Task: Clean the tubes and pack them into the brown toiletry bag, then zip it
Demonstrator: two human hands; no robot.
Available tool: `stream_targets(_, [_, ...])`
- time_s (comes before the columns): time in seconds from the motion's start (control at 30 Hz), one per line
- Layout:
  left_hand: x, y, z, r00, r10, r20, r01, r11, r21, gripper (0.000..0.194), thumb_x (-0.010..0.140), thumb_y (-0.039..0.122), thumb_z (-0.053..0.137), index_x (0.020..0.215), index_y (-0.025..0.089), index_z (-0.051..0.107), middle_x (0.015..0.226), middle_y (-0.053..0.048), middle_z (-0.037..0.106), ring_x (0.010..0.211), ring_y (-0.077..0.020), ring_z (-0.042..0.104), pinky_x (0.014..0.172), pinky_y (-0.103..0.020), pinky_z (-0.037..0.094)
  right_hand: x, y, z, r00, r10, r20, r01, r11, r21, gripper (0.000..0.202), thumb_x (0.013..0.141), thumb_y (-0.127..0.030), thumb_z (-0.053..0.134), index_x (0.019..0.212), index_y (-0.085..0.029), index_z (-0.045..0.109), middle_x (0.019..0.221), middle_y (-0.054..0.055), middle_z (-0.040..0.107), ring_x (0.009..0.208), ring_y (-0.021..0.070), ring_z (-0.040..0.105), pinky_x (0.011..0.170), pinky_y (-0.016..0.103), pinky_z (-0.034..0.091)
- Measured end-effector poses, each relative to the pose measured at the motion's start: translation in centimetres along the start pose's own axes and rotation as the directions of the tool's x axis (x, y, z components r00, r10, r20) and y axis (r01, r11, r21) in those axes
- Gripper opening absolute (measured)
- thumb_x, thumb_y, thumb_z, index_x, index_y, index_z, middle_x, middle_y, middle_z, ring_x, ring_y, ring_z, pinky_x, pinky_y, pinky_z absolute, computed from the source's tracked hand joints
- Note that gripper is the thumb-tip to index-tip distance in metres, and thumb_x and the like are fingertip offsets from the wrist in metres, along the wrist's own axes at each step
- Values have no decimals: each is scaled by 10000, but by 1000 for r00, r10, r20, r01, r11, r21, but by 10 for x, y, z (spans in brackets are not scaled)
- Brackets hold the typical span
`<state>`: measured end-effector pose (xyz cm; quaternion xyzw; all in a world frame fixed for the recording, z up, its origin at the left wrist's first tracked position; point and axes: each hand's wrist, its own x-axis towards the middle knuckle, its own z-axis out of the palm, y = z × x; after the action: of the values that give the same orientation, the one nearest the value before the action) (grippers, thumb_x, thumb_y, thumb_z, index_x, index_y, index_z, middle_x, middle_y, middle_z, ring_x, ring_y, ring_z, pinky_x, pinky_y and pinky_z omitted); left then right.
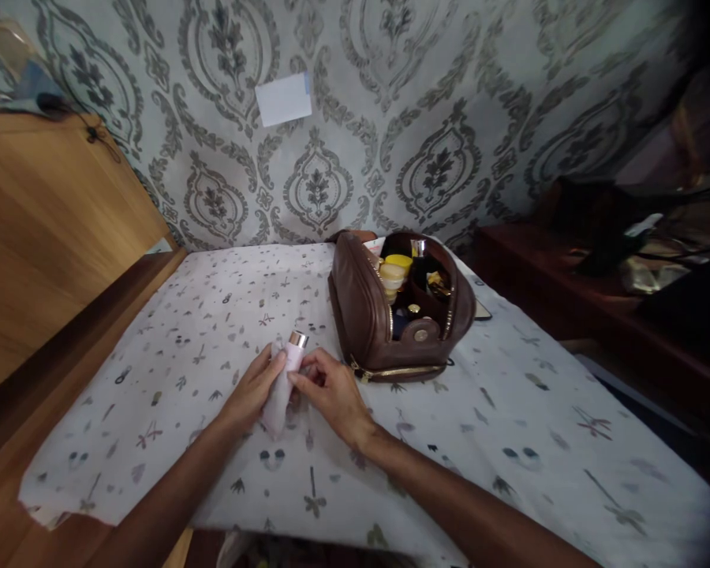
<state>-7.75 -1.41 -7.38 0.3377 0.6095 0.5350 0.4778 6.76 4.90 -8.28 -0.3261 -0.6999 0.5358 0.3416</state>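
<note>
A pale pink squeeze tube (279, 401) with a shiny metallic cap (298, 339) is held just above the patterned cloth, its cap tilted up and away from me. My left hand (259, 386) grips it from the left, thumb along its side. My right hand (330, 392) pinches it from the right, below the cap; some fingertips are hidden behind it. Beyond my right hand stands a brown toiletry bag (360, 304), its top unzipped. Inside it are a yellow-lidded jar (398, 263), a cream-coloured jar (392, 276) and other small containers.
White printed cloth (225, 465) covers the table. A wooden panel (59, 237) rises at the left, and a patterned wall (319, 181) with a white card (284, 99) stands behind. On the right, a dark red surface (526, 260) carries cluttered items.
</note>
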Motion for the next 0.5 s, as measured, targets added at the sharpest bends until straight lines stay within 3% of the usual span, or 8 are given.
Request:
stream_targets(0.1, [-5,9,-3,994,-26,103,12,991,133,536,781,698,640,980,203,585,666,32,582,493,-119,540,455,-228,406,7,4,-3,997,46,-66,-37,991,126,441,741,-381,763,1104,-207,583,791,-44,599,619,118,530,582,244,409])
stream_targets(0.17, [-6,17,-7,984,-17,175,-26,970,241,507,811,683,608,964,201,572,697,31,567,515,-121,534,479,-244,425,11,5,-5,999,29,23,-33,969,243,511,754,-437,752,1180,-214,579,871,-24,606,646,114,543,586,244,427])
stream_targets(0.23, [-6,24,-15,971,11,239,-99,928,358,452,854,645,571,929,200,558,732,29,543,581,-130,529,540,-260,446,12,4,-6,991,2,135,-48,938,343,480,764,-493,744,1134,-215,615,810,-31,587,625,111,529,563,240,425])
stream_targets(0.3, [-6,29,-25,957,55,285,-189,863,469,387,890,589,548,887,202,540,754,26,515,664,-143,513,606,-265,435,12,2,-5,986,0,167,-68,914,400,445,742,-508,770,1051,-219,634,734,-48,559,586,107,506,535,236,420])
stream_targets(0.4, [-5,34,-46,946,50,322,-238,779,579,318,910,527,549,869,213,528,758,29,484,700,-149,469,619,-258,378,11,1,-3,994,25,106,-68,900,430,424,706,-482,815,989,-229,628,729,-51,567,569,103,508,521,234,441])
stream_targets(0.5, [-4,37,-67,961,54,270,-214,763,610,318,876,514,606,801,214,532,713,35,461,648,-145,434,575,-253,343,12,2,-3,999,21,30,-32,894,447,399,709,-477,810,952,-229,615,758,-43,584,585,108,542,530,239,477])
